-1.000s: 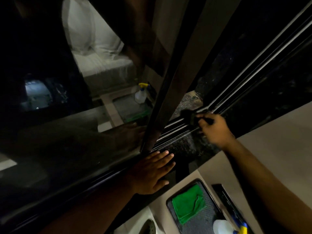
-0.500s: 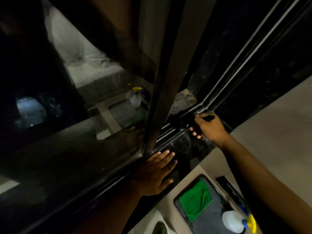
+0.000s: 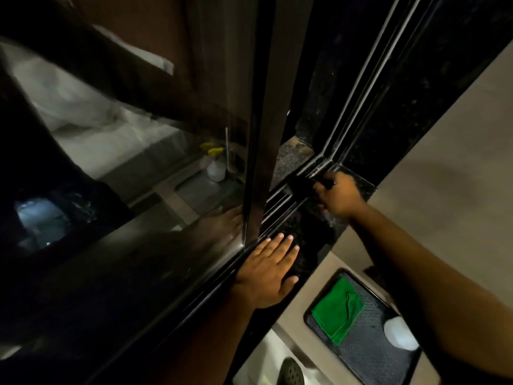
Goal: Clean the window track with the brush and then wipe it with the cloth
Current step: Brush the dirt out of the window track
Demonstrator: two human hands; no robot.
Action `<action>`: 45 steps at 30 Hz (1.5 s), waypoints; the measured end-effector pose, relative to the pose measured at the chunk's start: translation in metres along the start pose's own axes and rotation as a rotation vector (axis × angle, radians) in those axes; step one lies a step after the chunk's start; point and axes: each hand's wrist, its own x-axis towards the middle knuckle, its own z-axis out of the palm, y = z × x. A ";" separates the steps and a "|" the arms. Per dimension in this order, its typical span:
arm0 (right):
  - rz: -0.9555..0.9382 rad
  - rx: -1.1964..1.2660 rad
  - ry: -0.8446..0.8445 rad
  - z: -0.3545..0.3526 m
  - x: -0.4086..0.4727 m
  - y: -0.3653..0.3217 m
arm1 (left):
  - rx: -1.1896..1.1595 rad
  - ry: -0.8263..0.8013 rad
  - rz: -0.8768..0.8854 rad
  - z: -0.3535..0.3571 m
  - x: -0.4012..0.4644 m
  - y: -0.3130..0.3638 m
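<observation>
Now right hand (image 3: 337, 197) grips brush (image 3: 301, 187) at track (image 3: 277, 201) corner (tight); left hand (image 3: 268, 273) flat, empty.

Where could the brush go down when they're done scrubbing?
On the bare tray mesh between the green cloth and the white bottle. The dark sill is crowded: left hand lies flat, right hand holds the brush.
</observation>
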 end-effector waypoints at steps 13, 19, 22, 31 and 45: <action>0.023 0.101 0.078 -0.004 0.013 0.017 | -0.027 0.041 -0.001 0.003 0.000 0.000; -0.012 0.304 -0.148 0.004 0.008 0.002 | -0.069 0.046 -0.009 0.002 0.001 -0.001; 0.021 0.154 -0.174 0.008 0.013 0.011 | -0.068 0.041 -0.015 0.004 0.001 -0.001; 0.177 -0.038 0.231 -0.063 0.107 0.015 | -0.106 0.057 -0.021 0.009 0.006 -0.001; 0.171 0.019 -0.035 -0.018 0.110 0.014 | -0.115 0.044 -0.026 0.008 0.004 -0.002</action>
